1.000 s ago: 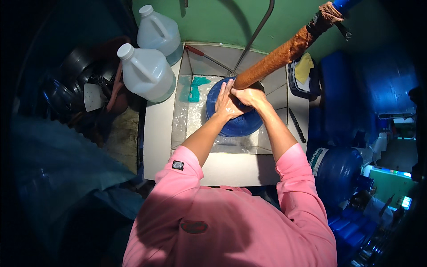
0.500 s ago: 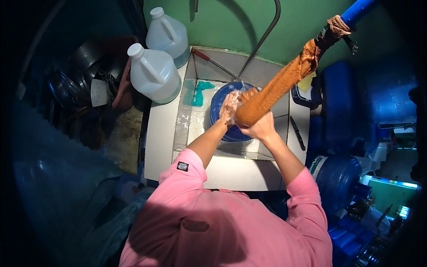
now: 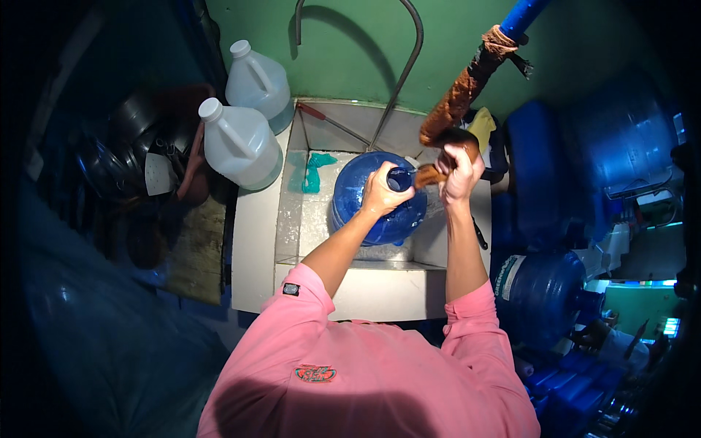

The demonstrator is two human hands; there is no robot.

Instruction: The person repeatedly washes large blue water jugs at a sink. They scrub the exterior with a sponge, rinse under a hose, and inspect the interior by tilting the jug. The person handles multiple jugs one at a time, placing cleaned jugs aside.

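Observation:
A big blue water jug [image 3: 350, 193] stands upright in the tiled sink [image 3: 288, 219], its round mouth facing up. My left hand [image 3: 380, 197] is closed around its neck, thumb and fingers about the rim. Right of the mouth, my right hand [image 3: 460, 179] grips the lower end of a blue pole wrapped in wet brown cloth [image 3: 453, 106]. The wrap is tied with string near the top, and the pole slants up to the upper right. A brown end pokes out of my right fist toward the jug's mouth; whether it touches the rim, I cannot tell.
Two translucent white jugs [image 3: 244, 150] stand on the left ledge. In the sink lie a teal cloth [image 3: 314, 171] and a red-handled rod [image 3: 312, 112]. A knife [image 3: 479, 233] shows beside my right forearm. Dark pots [image 3: 109, 164] stand left; another blue water jug [image 3: 544, 292] lies right.
The brown-wrapped pole has gone from over the jug up and to the right, with my right hand. The jug's mouth is now uncovered, and my left hand has closed round its neck.

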